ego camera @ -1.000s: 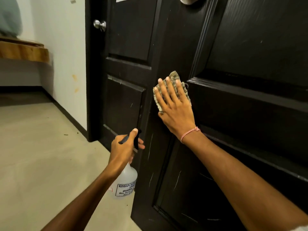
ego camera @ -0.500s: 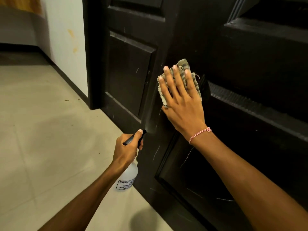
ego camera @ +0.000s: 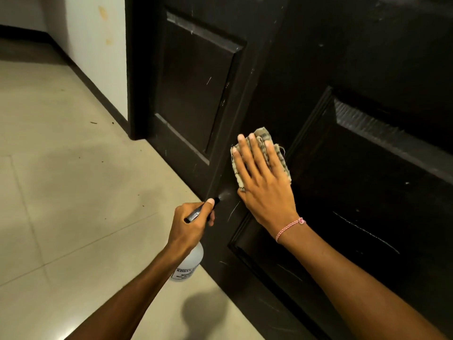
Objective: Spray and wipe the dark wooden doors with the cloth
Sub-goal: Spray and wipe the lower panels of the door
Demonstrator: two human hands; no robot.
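The dark wooden door (ego camera: 343, 69) is marked with pale scratches. A folded cloth (ego camera: 264, 132) is pressed flat against it by the right hand (ego camera: 264, 190), fingers straight. A spray bottle (ego camera: 191, 261) is gripped by the left hand (ego camera: 188, 224), its nozzle aimed just below the cloth.

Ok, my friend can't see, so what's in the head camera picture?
A right hand presses a striped cloth flat against a dark wooden door, while the left hand grips a spray bottle aimed at the door below the cloth. Pale floor tiles lie to the left.
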